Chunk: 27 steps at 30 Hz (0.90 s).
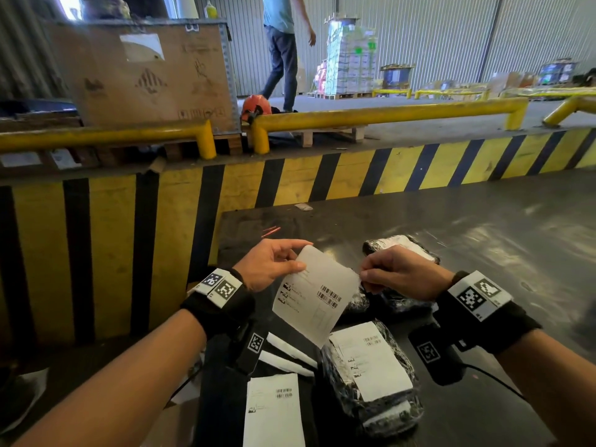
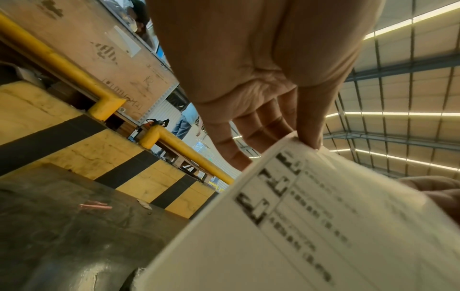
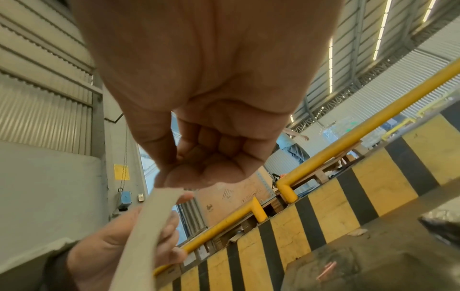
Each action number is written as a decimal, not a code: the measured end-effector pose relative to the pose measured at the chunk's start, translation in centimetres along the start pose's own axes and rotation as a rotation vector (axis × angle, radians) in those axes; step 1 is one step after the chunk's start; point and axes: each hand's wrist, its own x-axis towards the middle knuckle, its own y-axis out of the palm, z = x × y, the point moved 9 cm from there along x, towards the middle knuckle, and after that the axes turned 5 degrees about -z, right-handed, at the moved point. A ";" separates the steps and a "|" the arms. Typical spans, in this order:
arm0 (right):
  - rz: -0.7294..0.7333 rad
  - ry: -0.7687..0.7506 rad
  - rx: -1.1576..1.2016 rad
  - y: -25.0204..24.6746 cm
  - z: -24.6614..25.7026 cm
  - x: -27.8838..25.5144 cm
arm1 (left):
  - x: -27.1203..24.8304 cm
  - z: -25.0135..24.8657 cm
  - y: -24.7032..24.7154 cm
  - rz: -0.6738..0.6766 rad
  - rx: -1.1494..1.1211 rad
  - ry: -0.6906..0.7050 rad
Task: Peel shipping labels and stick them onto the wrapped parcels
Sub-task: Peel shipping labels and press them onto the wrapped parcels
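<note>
Peeling step: label not yet freed from its backing.
Left hand (image 1: pixel 269 262) pinches the label (image 1: pixel 317 293) top; right hand (image 1: pixel 398 274) pinches its opposite corner, which must next lift away.

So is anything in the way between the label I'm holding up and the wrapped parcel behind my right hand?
Only your own right hand. It pinches the label at its right edge, with the left hand at the top, and hangs over the unlabelled wrapped parcel. Nothing else visible lies between them.

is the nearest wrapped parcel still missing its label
No, the nearest wrapped parcel already has a white shipping label lying across its top in the head view.
</note>
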 end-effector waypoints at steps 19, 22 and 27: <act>-0.479 -0.017 0.541 1.6 -0.9 1.4 | -0.9 -2.1 3.3 -0.302 -0.166 0.081; -0.447 -0.029 0.473 1.9 -1.0 1.5 | -1.0 -1.9 3.4 -0.303 -0.147 0.056; -0.392 -0.051 0.327 2.4 -0.7 1.5 | -1.0 -1.4 3.4 -0.320 -0.137 0.012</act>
